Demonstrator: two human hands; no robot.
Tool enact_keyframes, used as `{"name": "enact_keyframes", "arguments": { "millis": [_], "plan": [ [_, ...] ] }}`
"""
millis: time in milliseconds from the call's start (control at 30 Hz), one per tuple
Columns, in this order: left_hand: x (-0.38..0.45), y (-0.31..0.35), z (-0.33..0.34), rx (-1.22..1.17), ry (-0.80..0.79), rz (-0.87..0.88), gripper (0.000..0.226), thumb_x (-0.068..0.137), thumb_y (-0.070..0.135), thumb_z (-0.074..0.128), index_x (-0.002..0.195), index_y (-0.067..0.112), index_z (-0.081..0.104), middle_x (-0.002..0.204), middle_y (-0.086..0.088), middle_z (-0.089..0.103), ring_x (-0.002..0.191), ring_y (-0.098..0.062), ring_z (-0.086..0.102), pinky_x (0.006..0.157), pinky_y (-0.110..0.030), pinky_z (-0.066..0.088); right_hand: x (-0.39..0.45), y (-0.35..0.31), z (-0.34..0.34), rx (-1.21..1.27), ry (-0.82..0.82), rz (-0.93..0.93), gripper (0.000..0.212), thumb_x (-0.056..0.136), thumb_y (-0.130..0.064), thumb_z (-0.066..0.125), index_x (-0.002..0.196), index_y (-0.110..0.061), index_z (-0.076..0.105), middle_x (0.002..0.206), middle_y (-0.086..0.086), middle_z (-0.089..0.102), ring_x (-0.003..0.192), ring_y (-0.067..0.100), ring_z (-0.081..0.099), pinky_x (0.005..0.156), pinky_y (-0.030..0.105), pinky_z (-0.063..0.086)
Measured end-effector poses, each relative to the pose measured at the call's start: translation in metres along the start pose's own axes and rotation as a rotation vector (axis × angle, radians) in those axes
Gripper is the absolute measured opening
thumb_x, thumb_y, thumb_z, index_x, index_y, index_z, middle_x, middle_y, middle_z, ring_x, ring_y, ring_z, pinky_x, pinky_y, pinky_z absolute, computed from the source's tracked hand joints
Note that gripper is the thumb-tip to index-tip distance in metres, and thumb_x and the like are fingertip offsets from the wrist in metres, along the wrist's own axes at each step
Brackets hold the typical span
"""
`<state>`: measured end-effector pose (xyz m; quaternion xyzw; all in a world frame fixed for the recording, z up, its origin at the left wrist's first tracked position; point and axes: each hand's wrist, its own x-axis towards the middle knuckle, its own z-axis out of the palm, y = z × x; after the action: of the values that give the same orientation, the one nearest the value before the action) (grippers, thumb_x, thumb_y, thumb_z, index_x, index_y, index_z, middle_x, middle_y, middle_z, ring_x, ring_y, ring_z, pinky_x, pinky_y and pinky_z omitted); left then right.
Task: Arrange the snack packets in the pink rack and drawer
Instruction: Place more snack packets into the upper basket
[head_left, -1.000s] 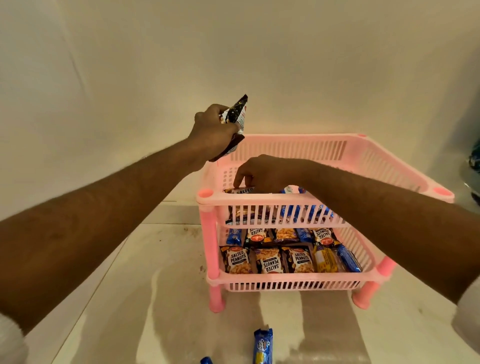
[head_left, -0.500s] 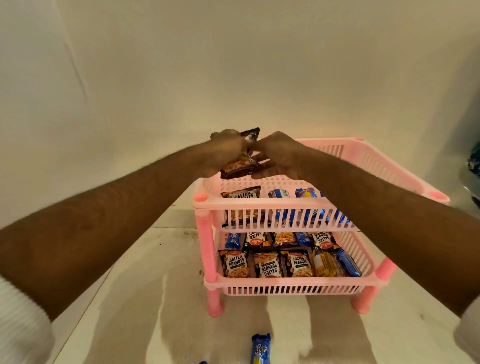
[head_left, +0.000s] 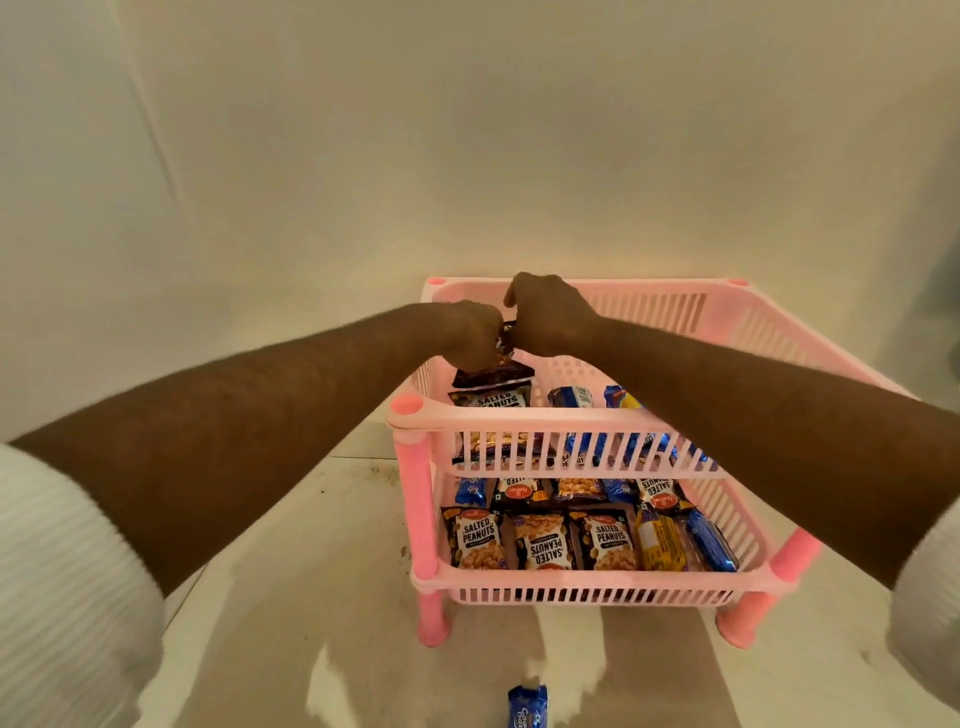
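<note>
A pink two-tier rack (head_left: 519, 418) stands on the pale floor. Both my hands are over its upper tier at the left. My left hand (head_left: 470, 335) and my right hand (head_left: 550, 317) together pinch a dark peanut packet (head_left: 491, 373), which hangs just above a salted peanuts packet (head_left: 491, 401) lying in that tier. Two blue biscuit packets (head_left: 571, 397) lie beside it to the right. The lower tier (head_left: 571, 571) holds several peanut packets (head_left: 478, 538) and blue and yellow biscuit packets (head_left: 709, 540).
A loose blue biscuit packet (head_left: 527, 709) lies on the floor in front of the rack near the bottom edge. A plain wall (head_left: 467, 156) rises close behind the rack. My forearms cross the view from both lower corners.
My left hand brought the dark packet down from above the rack's left corner. My right hand left the upper tier's packets and joined it, and both lowered the packet into the upper tier.
</note>
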<state>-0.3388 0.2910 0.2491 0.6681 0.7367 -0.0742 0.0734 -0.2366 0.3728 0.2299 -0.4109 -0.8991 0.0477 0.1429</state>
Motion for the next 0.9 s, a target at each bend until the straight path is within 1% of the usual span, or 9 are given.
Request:
{"name": "enact_keyframes", "arguments": {
  "millis": [67, 133, 233, 333, 433, 533, 600, 733, 900],
  "plan": [
    [0.004, 0.000, 0.005, 0.124, 0.002, 0.022, 0.030, 0.097, 0.015, 0.051, 0.126, 0.006, 0.057, 0.101, -0.008, 0.058, 0.086, -0.019, 0.052, 0.073, -0.027, 0.043, 0.001, 0.000, -0.002, -0.007, -0.002, -0.179, 0.042, 0.081, -0.020, 0.076, 0.121, -0.011, 0.066, 0.117, 0.007, 0.069, 0.106, 0.027, 0.064, 0.085, 0.035, 0.051],
    [0.009, -0.001, 0.012, 0.214, -0.045, 0.022, 0.027, 0.099, 0.013, 0.049, 0.122, 0.005, 0.059, 0.098, -0.007, 0.055, 0.086, -0.019, 0.051, 0.076, -0.027, 0.043, -0.001, 0.000, -0.002, -0.112, -0.168, -0.277, 0.045, 0.083, -0.023, 0.076, 0.125, -0.012, 0.065, 0.117, 0.006, 0.069, 0.104, 0.027, 0.064, 0.087, 0.035, 0.050],
    [0.019, 0.000, 0.020, 0.322, -0.143, 0.007, 0.030, 0.099, 0.010, 0.048, 0.127, 0.005, 0.058, 0.102, -0.008, 0.054, 0.091, -0.020, 0.050, 0.087, -0.029, 0.045, -0.003, 0.002, 0.001, -0.261, -0.388, -0.284, 0.034, 0.093, -0.018, 0.064, 0.126, -0.010, 0.063, 0.115, 0.010, 0.070, 0.100, 0.029, 0.064, 0.084, 0.034, 0.049],
    [0.028, 0.000, 0.021, 0.447, -0.194, -0.004, 0.036, 0.099, 0.008, 0.046, 0.134, 0.007, 0.053, 0.119, -0.014, 0.056, 0.105, -0.024, 0.052, 0.104, -0.033, 0.043, 0.000, 0.003, -0.003, -0.251, -0.534, -0.258, 0.033, 0.096, -0.009, 0.055, 0.129, -0.009, 0.060, 0.117, 0.012, 0.067, 0.099, 0.027, 0.061, 0.086, 0.036, 0.048],
    [0.023, 0.000, 0.016, 0.498, -0.230, -0.033, 0.034, 0.098, 0.009, 0.050, 0.131, 0.010, 0.054, 0.108, -0.008, 0.054, 0.097, -0.021, 0.050, 0.101, -0.034, 0.045, 0.000, 0.002, -0.007, -0.225, -0.628, -0.285, 0.038, 0.098, -0.008, 0.053, 0.136, -0.009, 0.053, 0.123, 0.012, 0.064, 0.108, 0.027, 0.059, 0.096, 0.040, 0.047],
    [0.014, -0.003, 0.012, 0.484, -0.198, -0.052, 0.031, 0.098, 0.013, 0.051, 0.129, 0.014, 0.055, 0.104, -0.006, 0.056, 0.096, -0.021, 0.053, 0.093, -0.034, 0.045, -0.003, 0.003, -0.007, -0.182, -0.635, -0.317, 0.041, 0.099, -0.006, 0.050, 0.140, -0.010, 0.049, 0.127, 0.012, 0.063, 0.115, 0.029, 0.058, 0.103, 0.046, 0.046],
    [0.008, -0.005, 0.011, 0.454, -0.138, -0.059, 0.036, 0.097, 0.016, 0.053, 0.133, 0.016, 0.053, 0.114, -0.006, 0.061, 0.100, -0.021, 0.056, 0.096, -0.034, 0.046, -0.006, 0.005, -0.008, -0.153, -0.621, -0.325, 0.042, 0.100, -0.005, 0.049, 0.142, -0.011, 0.048, 0.129, 0.012, 0.062, 0.117, 0.029, 0.057, 0.105, 0.047, 0.044],
    [-0.005, -0.006, 0.008, 0.400, -0.010, -0.075, 0.036, 0.096, 0.020, 0.054, 0.132, 0.016, 0.053, 0.110, -0.004, 0.063, 0.092, -0.020, 0.056, 0.075, -0.031, 0.045, -0.015, 0.007, -0.012, -0.111, -0.585, -0.308, 0.048, 0.100, -0.006, 0.052, 0.146, -0.014, 0.045, 0.141, 0.010, 0.056, 0.127, 0.027, 0.052, 0.111, 0.046, 0.039],
    [-0.029, -0.015, 0.004, 0.306, 0.143, -0.060, 0.044, 0.095, 0.019, 0.050, 0.139, 0.018, 0.048, 0.130, -0.007, 0.061, 0.113, -0.025, 0.060, 0.083, -0.036, 0.053, -0.038, 0.003, -0.022, 0.007, -0.356, -0.207, 0.046, 0.100, -0.006, 0.050, 0.146, -0.010, 0.046, 0.147, 0.009, 0.051, 0.133, 0.026, 0.048, 0.112, 0.038, 0.038]
  ]
}}
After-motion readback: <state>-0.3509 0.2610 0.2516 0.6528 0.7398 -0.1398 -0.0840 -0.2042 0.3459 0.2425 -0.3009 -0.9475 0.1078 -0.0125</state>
